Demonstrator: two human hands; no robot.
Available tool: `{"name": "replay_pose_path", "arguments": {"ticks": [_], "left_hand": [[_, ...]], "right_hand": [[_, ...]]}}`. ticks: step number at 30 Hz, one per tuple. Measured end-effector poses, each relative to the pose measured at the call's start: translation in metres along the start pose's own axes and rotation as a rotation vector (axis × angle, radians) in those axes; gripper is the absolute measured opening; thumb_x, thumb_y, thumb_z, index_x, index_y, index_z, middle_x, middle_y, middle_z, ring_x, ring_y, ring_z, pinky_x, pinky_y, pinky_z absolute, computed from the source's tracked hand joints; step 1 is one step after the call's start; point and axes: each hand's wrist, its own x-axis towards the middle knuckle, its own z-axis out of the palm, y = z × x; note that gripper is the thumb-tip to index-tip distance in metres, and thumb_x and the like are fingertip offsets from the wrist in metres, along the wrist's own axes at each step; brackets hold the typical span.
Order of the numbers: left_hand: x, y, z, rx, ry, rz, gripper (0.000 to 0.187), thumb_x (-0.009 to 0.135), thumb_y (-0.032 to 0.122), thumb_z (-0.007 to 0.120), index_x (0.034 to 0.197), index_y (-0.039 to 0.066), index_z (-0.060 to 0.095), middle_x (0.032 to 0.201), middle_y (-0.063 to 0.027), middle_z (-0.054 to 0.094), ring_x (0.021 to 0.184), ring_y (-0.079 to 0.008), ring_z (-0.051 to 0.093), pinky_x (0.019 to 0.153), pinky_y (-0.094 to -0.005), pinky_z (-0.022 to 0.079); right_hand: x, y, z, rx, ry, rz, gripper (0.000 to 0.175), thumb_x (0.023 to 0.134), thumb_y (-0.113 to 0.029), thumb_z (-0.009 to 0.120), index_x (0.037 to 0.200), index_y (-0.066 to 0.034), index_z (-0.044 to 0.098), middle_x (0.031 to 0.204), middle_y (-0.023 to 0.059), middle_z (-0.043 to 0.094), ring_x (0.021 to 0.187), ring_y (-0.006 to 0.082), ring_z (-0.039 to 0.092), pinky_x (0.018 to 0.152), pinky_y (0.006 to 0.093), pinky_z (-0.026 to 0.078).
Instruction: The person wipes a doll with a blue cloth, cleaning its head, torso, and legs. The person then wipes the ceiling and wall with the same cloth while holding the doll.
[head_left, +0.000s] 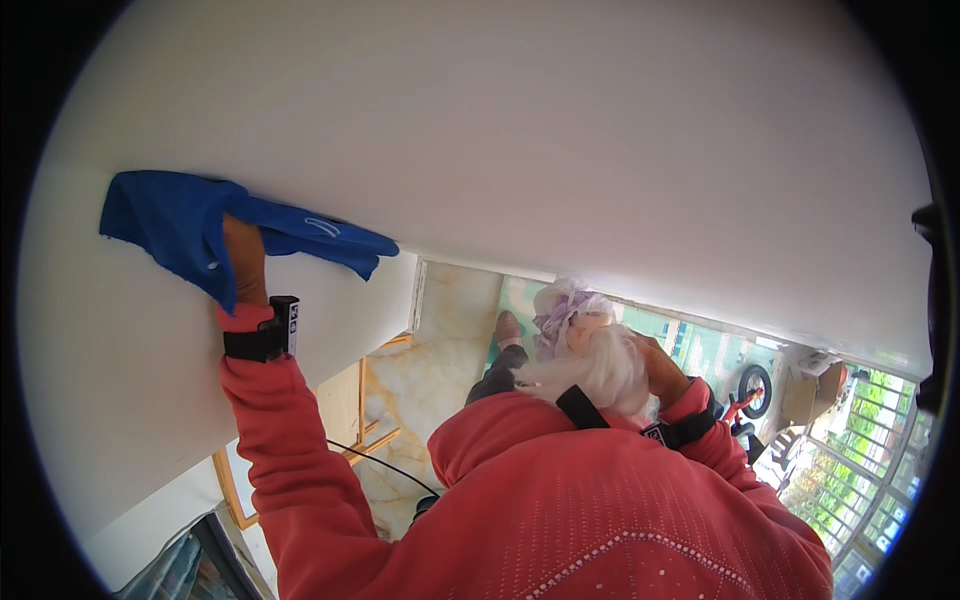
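A blue cloth (172, 217) lies bunched and spread along the corner where a white panel meets a large white surface. My left hand (246, 259) is on the cloth, its fingers hidden in the folds and only the back of the hand and wrist showing. Low at the right, my right hand (661, 367) is at a doll-like figure (589, 356) with long whitish hair and gauzy lilac and white fabric, held close to my chest. The hair and fabric hide most of its fingers.
The large white surface (525, 135) rises close before me. Below are a marbled floor (442, 322), a patterned green mat (517, 292), a thin black cable (382, 459) and wooden frames (363, 397). At the right are a small wheeled toy (754, 391), a cardboard box (812, 394) and barred windows (847, 465).
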Motion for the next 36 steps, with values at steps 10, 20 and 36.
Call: {"name": "replay_pose_path", "arguments": {"ticks": [10,20,36], "left_hand": [[-0.035,-0.059,0.048,-0.039,-0.053,0.075,0.054,0.089,0.023,0.065,0.136,0.004,0.046,0.139,-0.012,0.048,0.127,-0.0286,0.045,0.11,-0.0344,0.031],[-0.105,-0.146,0.192,-0.079,-0.169,0.166,0.068,0.08,0.047,0.07,0.13,0.004,0.053,0.131,-0.0114,0.056,0.122,-0.0273,0.052,0.106,-0.0376,0.039],[-0.07,-0.092,0.154,0.976,-0.583,0.556,0.064,0.088,0.058,0.052,0.139,0.02,0.046,0.14,-0.0056,0.048,0.128,-0.0241,0.045,0.109,-0.0405,0.034]], "right_hand": [[0.018,0.105,-0.021,0.307,0.105,0.319,0.038,0.096,-0.02,0.049,0.127,0.0014,0.055,0.118,0.0103,0.062,0.102,0.0193,0.061,0.09,0.0307,0.049],[0.003,0.253,-0.038,-0.463,0.063,0.124,0.026,0.089,-0.016,0.052,0.109,-0.0049,0.065,0.111,0.0129,0.065,0.103,0.0252,0.063,0.086,0.031,0.048],[-0.012,0.278,-0.039,-0.032,0.08,0.7,0.036,0.091,-0.022,0.054,0.12,-0.0025,0.06,0.115,0.0131,0.064,0.106,0.0231,0.06,0.094,0.0331,0.045]]}}
